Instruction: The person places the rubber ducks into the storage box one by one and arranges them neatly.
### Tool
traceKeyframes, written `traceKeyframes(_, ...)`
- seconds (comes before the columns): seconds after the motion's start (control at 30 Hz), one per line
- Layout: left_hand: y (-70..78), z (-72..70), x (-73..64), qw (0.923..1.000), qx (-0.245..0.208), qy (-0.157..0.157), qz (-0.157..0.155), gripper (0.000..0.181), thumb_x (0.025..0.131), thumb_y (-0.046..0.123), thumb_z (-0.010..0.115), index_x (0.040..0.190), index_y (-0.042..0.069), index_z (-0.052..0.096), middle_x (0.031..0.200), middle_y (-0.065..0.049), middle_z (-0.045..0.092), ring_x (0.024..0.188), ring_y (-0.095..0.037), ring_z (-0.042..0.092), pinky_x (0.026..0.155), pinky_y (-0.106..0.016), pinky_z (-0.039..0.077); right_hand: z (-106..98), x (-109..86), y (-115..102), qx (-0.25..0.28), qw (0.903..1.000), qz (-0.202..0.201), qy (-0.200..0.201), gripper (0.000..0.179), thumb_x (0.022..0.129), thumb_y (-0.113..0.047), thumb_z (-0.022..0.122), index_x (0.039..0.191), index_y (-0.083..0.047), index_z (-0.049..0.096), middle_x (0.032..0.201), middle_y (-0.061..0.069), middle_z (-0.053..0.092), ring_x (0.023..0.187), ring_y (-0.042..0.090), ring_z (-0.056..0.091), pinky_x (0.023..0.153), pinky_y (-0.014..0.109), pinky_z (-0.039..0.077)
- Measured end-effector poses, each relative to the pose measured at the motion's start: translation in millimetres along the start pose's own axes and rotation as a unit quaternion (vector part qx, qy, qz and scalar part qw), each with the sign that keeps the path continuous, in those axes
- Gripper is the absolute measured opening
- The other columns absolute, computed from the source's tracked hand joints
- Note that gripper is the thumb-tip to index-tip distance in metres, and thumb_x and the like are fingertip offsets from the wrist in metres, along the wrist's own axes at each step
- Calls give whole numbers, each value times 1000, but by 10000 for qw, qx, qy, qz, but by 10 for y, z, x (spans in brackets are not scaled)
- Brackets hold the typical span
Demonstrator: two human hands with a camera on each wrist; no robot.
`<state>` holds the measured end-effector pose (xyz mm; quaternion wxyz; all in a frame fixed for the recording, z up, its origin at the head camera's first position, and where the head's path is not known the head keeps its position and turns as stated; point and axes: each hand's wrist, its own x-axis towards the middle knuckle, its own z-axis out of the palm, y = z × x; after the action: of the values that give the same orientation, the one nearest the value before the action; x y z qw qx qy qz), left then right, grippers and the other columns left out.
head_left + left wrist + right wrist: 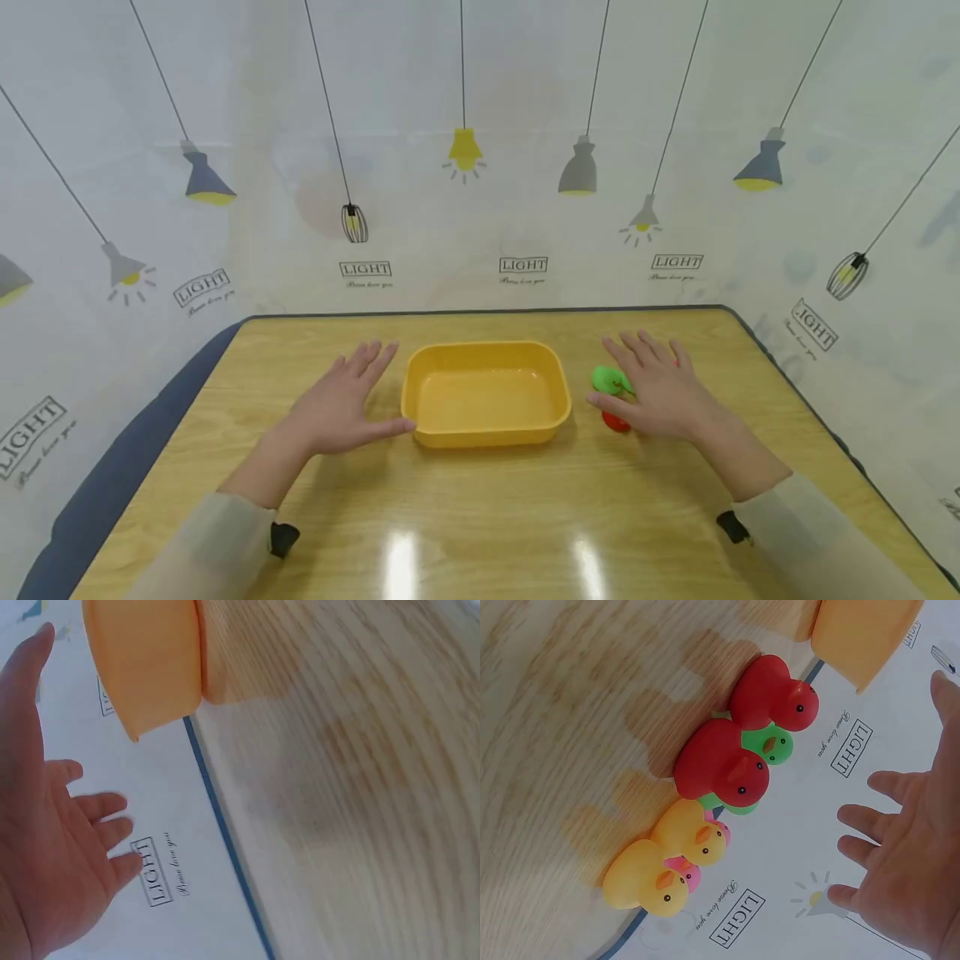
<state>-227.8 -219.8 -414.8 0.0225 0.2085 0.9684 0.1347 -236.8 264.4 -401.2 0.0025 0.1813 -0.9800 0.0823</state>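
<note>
A yellow-orange rectangular tub (pixel 487 437) stands on the wooden table between the two hands. To its left, my left hand (pixel 341 410) hovers with spread fingers, its thumb close to the tub's near corner. Above a group of small toy ducks on the right is my right hand (pixel 663 393), palm down and fingers apart, holding nothing. The right wrist view shows two red ducks (pixel 721 762), two yellow ducks (pixel 634 876), and green ducks (pixel 771 742) and pink ducks (pixel 691 874) partly hidden behind them. From the head, the right hand covers most of the ducks.
The wooden table (pixel 480 517) ends at a dark-edged back border. Behind and beside it hangs a white cloth (pixel 480 225) printed with lamps and lettering. Dark blue material (pixel 112 467) shows along the left side.
</note>
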Motion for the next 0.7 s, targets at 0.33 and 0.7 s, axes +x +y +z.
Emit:
traceKeyframes(0.33,-102,141,183,9843,-1584,-778,-73,116,93,80,69,178,35,3,181,-15,31,163,-47,36,131,-71,30,0,-12,13,-91,9998,-74,181,95,106,-72,55,172,-8,34,173,26,40,163,52,26,129,79,11)
traceKeyframes(0.7,-120,191,279,9782,-1824,-967,-198,122,90,77,75,179,31,5,178,-15,36,162,-47,37,130,-71,30,-65,-60,88,-110,9997,12,238,92,105,-70,59,169,-7,39,171,25,42,159,55,31,127,80,15)
